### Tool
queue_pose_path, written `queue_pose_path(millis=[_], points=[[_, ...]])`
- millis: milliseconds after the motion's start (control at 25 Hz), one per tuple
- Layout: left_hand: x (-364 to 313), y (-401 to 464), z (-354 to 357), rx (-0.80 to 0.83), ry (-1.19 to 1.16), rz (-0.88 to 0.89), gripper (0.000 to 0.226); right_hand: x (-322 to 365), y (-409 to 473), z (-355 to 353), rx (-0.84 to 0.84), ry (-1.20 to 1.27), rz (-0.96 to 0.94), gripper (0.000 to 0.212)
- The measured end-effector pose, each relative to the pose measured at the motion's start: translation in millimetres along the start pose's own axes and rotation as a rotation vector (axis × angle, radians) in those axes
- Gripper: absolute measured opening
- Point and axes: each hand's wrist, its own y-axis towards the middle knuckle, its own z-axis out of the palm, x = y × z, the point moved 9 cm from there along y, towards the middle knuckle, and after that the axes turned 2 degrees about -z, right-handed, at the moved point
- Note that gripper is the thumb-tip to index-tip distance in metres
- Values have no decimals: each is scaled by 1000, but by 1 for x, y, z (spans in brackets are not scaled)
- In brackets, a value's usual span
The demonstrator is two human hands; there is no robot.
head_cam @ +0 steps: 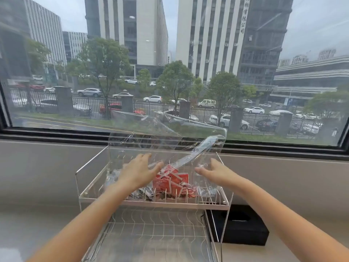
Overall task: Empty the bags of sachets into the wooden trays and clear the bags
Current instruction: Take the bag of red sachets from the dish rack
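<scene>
A large clear plastic bag (166,133) stands open above the top tier of a white wire rack (154,202). Red sachets (170,181) are heaped inside it, and silvery sachets (140,194) lie to their left. My left hand (139,172) rests on the bag's left side, fingers spread and pressing the film. On the bag's right edge, my right hand (213,172) pinches the film between thumb and fingers. Whether the sachets lie in the bag or directly on the rack I cannot tell. No wooden tray is in view.
The rack has a lower wire tier (154,229) and stands on a light counter (37,224) beneath a wide window (170,63). A black box (239,228) sits on the counter just right of the rack.
</scene>
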Motion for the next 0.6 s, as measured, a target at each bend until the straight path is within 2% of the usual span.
queue_pose_path(millis=[240,440,600], points=[[22,6,45,123,54,-112,79,-20,25,35,67,-42,55,81],[28,12,61,130,-70,-177,74,-31,40,44,19,-7,100,89],[31,17,67,120,-129,-182,74,-34,42,43,-24,24,115,76]])
